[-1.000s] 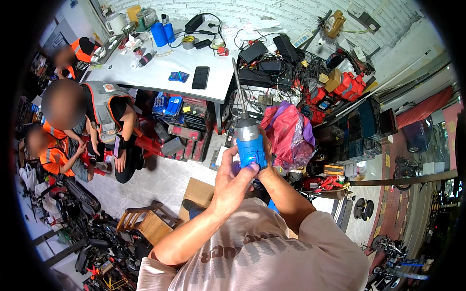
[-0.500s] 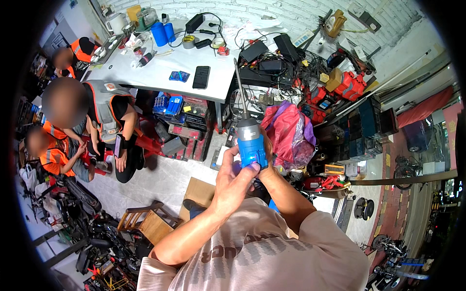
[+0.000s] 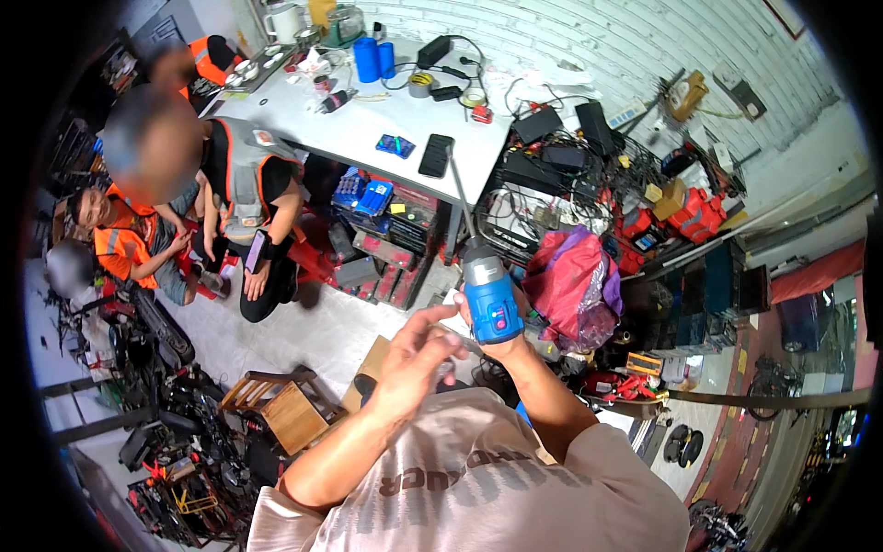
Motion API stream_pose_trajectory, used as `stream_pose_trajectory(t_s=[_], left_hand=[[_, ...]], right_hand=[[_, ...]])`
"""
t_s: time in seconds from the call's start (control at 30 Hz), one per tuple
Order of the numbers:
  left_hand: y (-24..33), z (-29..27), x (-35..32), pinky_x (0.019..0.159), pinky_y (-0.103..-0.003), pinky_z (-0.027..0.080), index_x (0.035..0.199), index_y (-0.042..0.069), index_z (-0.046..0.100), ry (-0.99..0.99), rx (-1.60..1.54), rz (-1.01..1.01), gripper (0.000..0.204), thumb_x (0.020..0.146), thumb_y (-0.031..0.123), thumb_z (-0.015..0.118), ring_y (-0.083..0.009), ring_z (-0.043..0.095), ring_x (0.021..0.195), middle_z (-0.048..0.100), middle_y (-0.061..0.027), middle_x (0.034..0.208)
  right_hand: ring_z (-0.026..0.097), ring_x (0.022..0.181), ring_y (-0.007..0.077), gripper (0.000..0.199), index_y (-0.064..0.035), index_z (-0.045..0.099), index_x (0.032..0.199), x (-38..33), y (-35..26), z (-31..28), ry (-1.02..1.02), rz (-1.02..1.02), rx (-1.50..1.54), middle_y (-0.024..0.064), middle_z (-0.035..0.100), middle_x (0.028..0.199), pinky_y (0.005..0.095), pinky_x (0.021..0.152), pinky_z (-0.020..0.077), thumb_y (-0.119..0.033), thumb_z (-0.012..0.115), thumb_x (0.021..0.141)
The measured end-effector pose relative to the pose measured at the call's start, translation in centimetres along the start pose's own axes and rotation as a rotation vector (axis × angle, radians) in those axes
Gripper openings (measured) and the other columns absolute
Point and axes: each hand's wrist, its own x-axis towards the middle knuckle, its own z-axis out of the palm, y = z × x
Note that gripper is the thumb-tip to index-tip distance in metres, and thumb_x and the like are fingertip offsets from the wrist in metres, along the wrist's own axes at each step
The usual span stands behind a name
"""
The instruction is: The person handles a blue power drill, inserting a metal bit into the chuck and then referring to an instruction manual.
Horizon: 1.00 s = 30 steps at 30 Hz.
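Blue power tool [image 3: 495, 308] sits near the middle of the scene, in front of the shirt, grasped by the right hand [image 3: 509, 350], its long metal bit [image 3: 462, 201] pointing far and slightly left; finger placement underneath is hidden from me. I log the left hand [image 3: 416, 361] as released, fingers loosely curled just left of the tool, contact unclear. Farther off I see a black phone [image 3: 436, 155] on the white table [image 3: 290, 118], plus a red bag [image 3: 559, 285] right of the tool.
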Motion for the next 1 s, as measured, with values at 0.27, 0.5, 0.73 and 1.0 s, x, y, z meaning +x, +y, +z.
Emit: stream_pose_trajectory(t_s=[0.27,0.5,0.73,1.0], left_hand=[[0.2,-14.7,-5.9,0.049,-0.028,0.044,0.114,0.000,0.067,0.462,-0.266,-0.108,0.034,0.099,0.031,0.063,-0.0151,0.059,0.058,0.070,-0.0080,0.085],[-0.6,-24.7,-12.1,0.050,-0.028,0.038,0.105,0.003,0.068,0.687,-0.368,-0.027,0.033,0.099,0.036,0.063,-0.0125,0.053,0.057,0.064,-0.0026,0.079],[5.0,-32.4,-15.6,0.051,-0.022,0.042,0.101,0.000,0.070,0.666,-0.332,0.228,0.022,0.102,0.020,0.062,-0.0100,0.053,0.055,0.065,-0.0043,0.075],[12.7,-37.9,-16.1,0.053,-0.020,0.043,0.116,0.002,0.070,0.490,-0.295,0.413,0.032,0.105,0.032,0.067,-0.0058,0.055,0.060,0.068,-0.0025,0.080]], right_hand=[[0.064,0.072,0.0158,0.021,-0.0066,0.066,0.101,0.5,-1.6,8.9,-0.380,-0.009,0.062,0.0033,0.069,0.083,0.0336,0.068,0.0532,-0.011,0.083,0.088],[0.061,0.065,0.0200,0.017,-0.0084,0.066,0.090,2.4,-3.1,19.4,-0.747,0.023,0.038,0.0053,0.066,0.075,0.0367,0.060,0.0488,-0.012,0.082,0.090],[0.062,0.070,0.0190,0.020,-0.0085,0.064,0.090,2.9,-4.1,31.5,-0.909,0.155,0.147,0.0057,0.067,0.081,0.0344,0.063,0.0484,-0.012,0.083,0.088],[0.069,0.095,0.0218,0.064,-0.0042,0.059,0.138,4.5,-5.7,43.1,-1.047,-0.118,0.100,0.0115,0.071,0.111,0.0361,0.084,0.0539,-0.011,0.087,0.080]])
